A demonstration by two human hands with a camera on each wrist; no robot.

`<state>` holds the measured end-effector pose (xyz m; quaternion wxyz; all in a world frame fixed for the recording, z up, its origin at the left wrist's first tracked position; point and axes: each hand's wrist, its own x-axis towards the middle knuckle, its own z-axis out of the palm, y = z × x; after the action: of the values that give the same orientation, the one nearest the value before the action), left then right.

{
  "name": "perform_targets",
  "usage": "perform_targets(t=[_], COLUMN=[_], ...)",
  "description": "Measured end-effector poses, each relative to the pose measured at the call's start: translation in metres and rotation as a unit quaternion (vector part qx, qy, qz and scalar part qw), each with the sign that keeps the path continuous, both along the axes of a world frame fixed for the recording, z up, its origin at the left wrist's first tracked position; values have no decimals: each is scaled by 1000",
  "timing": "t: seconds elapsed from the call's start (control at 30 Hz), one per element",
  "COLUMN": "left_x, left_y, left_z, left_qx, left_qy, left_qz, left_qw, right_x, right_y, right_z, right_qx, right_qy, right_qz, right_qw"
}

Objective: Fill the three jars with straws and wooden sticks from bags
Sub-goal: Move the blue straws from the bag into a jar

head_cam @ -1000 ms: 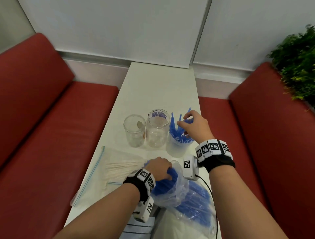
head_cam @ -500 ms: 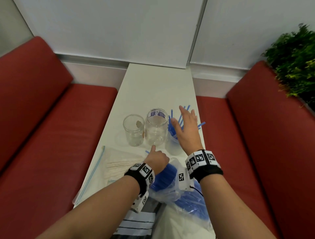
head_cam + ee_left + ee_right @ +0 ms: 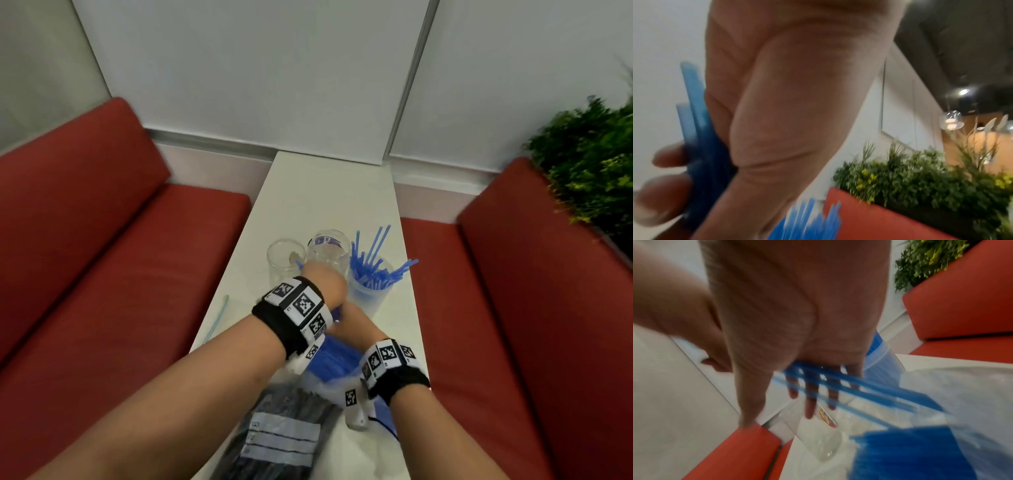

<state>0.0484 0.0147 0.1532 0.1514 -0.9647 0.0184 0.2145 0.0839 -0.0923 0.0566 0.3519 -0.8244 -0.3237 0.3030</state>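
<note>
Three jars stand mid-frame on the white table [image 3: 329, 192]: two clear jars [image 3: 286, 260] on the left, one [image 3: 371, 291] on the right packed with blue straws [image 3: 373, 270]. The left hand [image 3: 323, 286] grips several straws [image 3: 694, 129] in curled fingers. The right hand [image 3: 354, 323] reaches, fingers [image 3: 810, 395] straight, into the bag of straws [image 3: 337, 363] at lower centre.

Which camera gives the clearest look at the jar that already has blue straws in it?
The head view: the jar with blue straws stands whole on the table, straws fanning out. The right wrist view shows only a blurred part of it behind the right hand. The left wrist view shows just blurred straw tips.
</note>
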Motion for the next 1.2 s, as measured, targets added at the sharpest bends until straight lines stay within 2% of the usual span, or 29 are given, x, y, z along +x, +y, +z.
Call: perform_targets(t=[0.03, 0.07, 0.17, 0.2, 0.27, 0.3, 0.33, 0.4, 0.5, 0.53, 0.57, 0.6, 0.63, 0.7, 0.73, 0.77, 0.8, 0.9, 0.97, 1.0, 1.07, 1.13, 1.17, 1.2], left_x=[-3, -5, -11, -11, -13, -13, -14, -16, -16, -17, -17, -18, -20, -22, -23, -22, -22, -20, -22, -23, -26, -28, -28, -28], left_y=[-2, -6, -1, 6, 18, 22, 23, 18, 10, 10, 12, 14, 17, 24, 26, 28, 30, 28, 21, 16, 4, -3, -6, -6], left_z=[12, 28, 79, 94, 115, 119, 120, 115, 96, 92, 90, 89, 88, 85, 82, 78, 71, 43, 29, 25, 21, 22, 23, 25], left_qx=[25, 39, -29, -52, -105, -144, -192, -257, -285, -298, -344, -424, -517, -656, -696, -726, -751, -801, -823, -838, -875, -899, -906, -912], left_qy=[-8, -16, -169, -240, -378, -408, -403, -333, -272, -279, -296, -322, -361, -468, -493, -485, -445, -236, -112, -61, 24, 70, 80, 84], left_qz=[-36, -37, -22, -33, -39, -28, -11, 22, 33, 29, 25, 20, 20, 60, 102, 151, 201, 323, 368, 380, 384, 382, 377, 371], left_qw=[999, 998, 985, 969, 919, 901, 895, 907, 918, 912, 891, 846, 775, 589, 512, 464, 445, 445, 417, 387, 294, 202, 172, 155], right_x=[-4, -6, -14, -16, -21, -21, -22, -23, -22, -21, -20, -19, -16, -9, -6, -3, -1, -2, -6, -8, -13, -15, -16, -17], right_y=[4, 6, 12, 12, 13, 14, 16, 19, 27, 27, 25, 23, 19, 12, 10, 8, 6, 3, 4, 4, 4, 4, 4, 4], right_z=[1, 2, 18, 27, 41, 47, 53, 65, 80, 83, 87, 90, 94, 109, 121, 135, 150, 192, 209, 214, 217, 212, 208, 205], right_qx=[29, 62, 181, 203, 231, 243, 248, 248, 257, 252, 251, 257, 262, 283, 304, 328, 352, 411, 453, 466, 474, 472, 467, 464], right_qy=[1, 15, 86, 92, 97, 95, 90, 79, 70, 61, 60, 68, 74, 75, 77, 78, 76, 58, 81, 92, 100, 98, 96, 95], right_qz=[-28, -56, -126, -134, -149, -152, -152, -154, -158, -151, -142, -140, -143, -148, -145, -140, -133, -110, -92, -84, -76, -82, -89, -96], right_qw=[999, 996, 971, 966, 957, 953, 952, 953, 951, 954, 955, 954, 952, 945, 939, 931, 924, 903, 883, 876, 871, 873, 874, 875])
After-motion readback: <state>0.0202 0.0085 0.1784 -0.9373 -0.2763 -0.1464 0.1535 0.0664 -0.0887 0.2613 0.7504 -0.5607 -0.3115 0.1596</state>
